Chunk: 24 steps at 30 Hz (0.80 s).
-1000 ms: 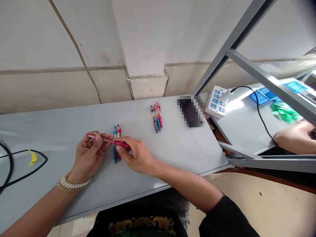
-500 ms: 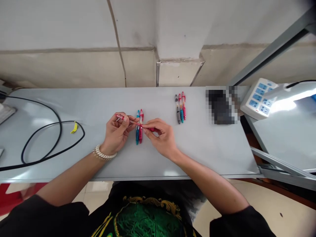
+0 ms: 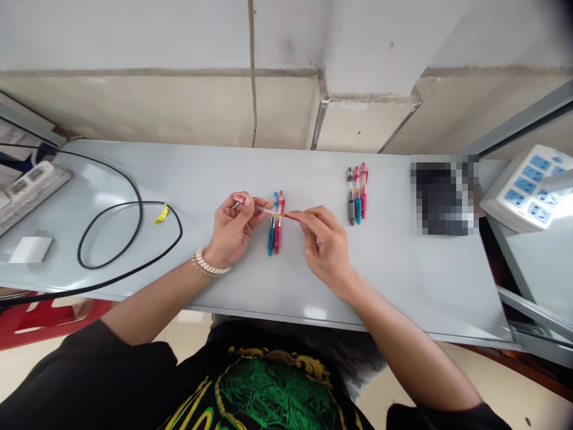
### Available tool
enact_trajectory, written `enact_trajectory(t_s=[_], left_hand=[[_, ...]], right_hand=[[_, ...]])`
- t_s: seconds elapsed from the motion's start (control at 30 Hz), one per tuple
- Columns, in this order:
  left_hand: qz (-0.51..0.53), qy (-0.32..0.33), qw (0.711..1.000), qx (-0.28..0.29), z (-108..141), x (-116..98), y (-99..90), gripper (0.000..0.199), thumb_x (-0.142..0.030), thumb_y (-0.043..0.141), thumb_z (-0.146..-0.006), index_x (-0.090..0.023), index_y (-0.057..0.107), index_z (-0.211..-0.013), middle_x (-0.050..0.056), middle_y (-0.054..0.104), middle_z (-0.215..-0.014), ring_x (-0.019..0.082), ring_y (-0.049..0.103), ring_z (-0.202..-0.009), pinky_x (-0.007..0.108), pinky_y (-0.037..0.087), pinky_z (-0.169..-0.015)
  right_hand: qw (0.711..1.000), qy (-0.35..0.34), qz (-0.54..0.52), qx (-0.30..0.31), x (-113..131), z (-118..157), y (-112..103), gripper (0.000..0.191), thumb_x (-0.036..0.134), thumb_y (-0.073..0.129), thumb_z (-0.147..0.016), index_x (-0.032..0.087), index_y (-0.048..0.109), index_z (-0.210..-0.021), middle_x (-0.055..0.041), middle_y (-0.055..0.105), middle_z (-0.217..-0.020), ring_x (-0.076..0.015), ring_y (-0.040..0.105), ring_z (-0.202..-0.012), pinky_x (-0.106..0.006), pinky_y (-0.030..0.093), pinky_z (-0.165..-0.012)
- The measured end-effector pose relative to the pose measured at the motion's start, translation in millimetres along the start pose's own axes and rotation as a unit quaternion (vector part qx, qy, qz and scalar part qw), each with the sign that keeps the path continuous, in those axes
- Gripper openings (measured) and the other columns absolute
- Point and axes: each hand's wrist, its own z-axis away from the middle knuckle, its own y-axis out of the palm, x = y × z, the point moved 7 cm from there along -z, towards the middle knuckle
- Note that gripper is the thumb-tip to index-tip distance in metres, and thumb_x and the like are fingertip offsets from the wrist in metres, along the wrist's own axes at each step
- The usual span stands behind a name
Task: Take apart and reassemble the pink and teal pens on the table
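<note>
Light, thin pen between two hands

The pen (image 3: 239, 199) is above the middle of the table (image 3: 215, 167), slanting from far left to near right, and it crosses over a teal pen (image 3: 271, 236) and a red pen (image 3: 277, 236). The left hand (image 3: 233, 232) pinches its red end; the right hand (image 3: 329, 248) pinches the other end with the fingertips.

I judge that it is very light. The left part is probably stiff, smooth plastic and may slip or roll; the slender stem (image 3: 280, 214) looks easier to bend. It is best to hold the thicker part firmly and the stem lightly, near its end.

Compared with half a second ago, the hands are farther apart and an orange section shows beside the right fingertips. The red grip seen there earlier is not visible; I cannot tell if the palm hides it.
</note>
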Motion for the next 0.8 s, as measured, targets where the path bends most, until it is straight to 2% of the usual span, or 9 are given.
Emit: enact_trajectory(t_s=[0.1,0.2,0.3,0.4,0.5,0.63,0.7,0.8], left_hand=[[0.055,-0.068,0.995,-0.054,-4.5,4.8,-8.1,0.019,-0.028,0.082,-0.092,-0.016,0.067,-0.086,0.0,0.077,-0.096,0.007,0.078,-0.092,0.007,0.062,-0.078],[0.085,-0.121,0.986,-0.08,-4.4,9.4,-10.6,0.019,-0.023,0.066,-0.104,-0.014,0.07,-0.087,0.002,0.075,-0.094,0.004,0.077,-0.089,0.004,0.059,-0.075],[0.068,-0.108,0.991,-0.041,-1.3,9.9,-4.9,0.015,-0.025,0.075,-0.098,-0.014,0.069,-0.089,0.002,0.076,-0.094,0.006,0.078,-0.089,0.007,0.061,-0.074],[0.03,-0.059,0.998,0.013,4.2,9.2,3.3,0.03,-0.031,0.092,-0.081,-0.017,0.068,-0.089,0.001,0.078,-0.095,0.011,0.079,-0.089,0.011,0.064,-0.073],[0.011,-0.035,0.999,0.027,7.8,9.4,6.3,0.037,-0.033,0.098,-0.073,-0.018,0.066,-0.085,0.001,0.079,-0.091,0.013,0.079,-0.089,0.014,0.065,-0.075],[0.034,-0.021,0.999,-0.011,4.0,4.2,-3.3,0.033,-0.03,0.095,-0.077,-0.017,0.064,-0.076,-0.001,0.079,-0.093,0.01,0.078,-0.092,0.01,0.064,-0.083],[0.047,-0.029,0.997,-0.049,1.4,2.4,-12.0,0.024,-0.028,0.088,-0.086,-0.017,0.068,-0.081,-0.002,0.08,-0.094,0.008,0.078,-0.092,0.006,0.062,-0.081],[0.046,-0.053,0.996,-0.06,1.3,1.8,-14.9,0.017,-0.027,0.082,-0.092,-0.018,0.07,-0.088,-0.004,0.079,-0.096,0.006,0.078,-0.093,0.004,0.062,-0.079]], right_hand=[[0.998,0.052,-0.031,-0.016,-4.7,-3.1,-8.8,0.035,0.011,0.046,-0.104,0.026,0.076,-0.115,-0.0039,0.065,-0.089,-0.018,0.061,-0.084,-0.037,0.054,-0.077],[0.996,0.069,-0.056,-0.021,-4.1,-4.1,-10.9,0.032,0.015,0.047,-0.106,0.026,0.076,-0.114,-0.003,0.064,-0.085,-0.0179,0.062,-0.083,-0.035,0.054,-0.075],[0.998,0.033,-0.047,-0.011,2.1,-2.9,-5.0,0.036,0.009,0.045,-0.103,0.025,0.076,-0.114,-0.0025,0.063,-0.084,-0.0166,0.06,-0.08,-0.034,0.054,-0.075],[1.0,0.001,-0.031,-0.002,5.9,0.7,4.2,0.041,0.004,0.043,-0.101,0.024,0.075,-0.118,-0.0029,0.063,-0.086,-0.0155,0.061,-0.08,-0.033,0.056,-0.077],[1.0,-0.018,-0.006,0.005,8.8,5.1,12.4,0.04,0.005,0.044,-0.102,0.024,0.071,-0.125,-0.0058,0.066,-0.097,-0.0164,0.064,-0.089,-0.034,0.058,-0.08],[0.999,-0.045,0.021,0.003,13.6,7.0,13.5,0.043,0.001,0.044,-0.099,0.022,0.07,-0.125,-0.007,0.064,-0.1,-0.0173,0.062,-0.093,-0.034,0.059,-0.084],[0.999,-0.044,0.026,-0.009,13.0,6.1,9.2,0.044,-0.002,0.043,-0.097,0.021,0.07,-0.124,-0.006,0.062,-0.096,-0.0164,0.06,-0.089,-0.033,0.058,-0.083],[0.998,-0.025,0.054,0.004,8.3,5.4,8.1,0.053,-0.006,0.04,-0.095,0.024,0.07,-0.128,-0.0044,0.059,-0.094,-0.0162,0.056,-0.086,-0.032,0.055,-0.083]])
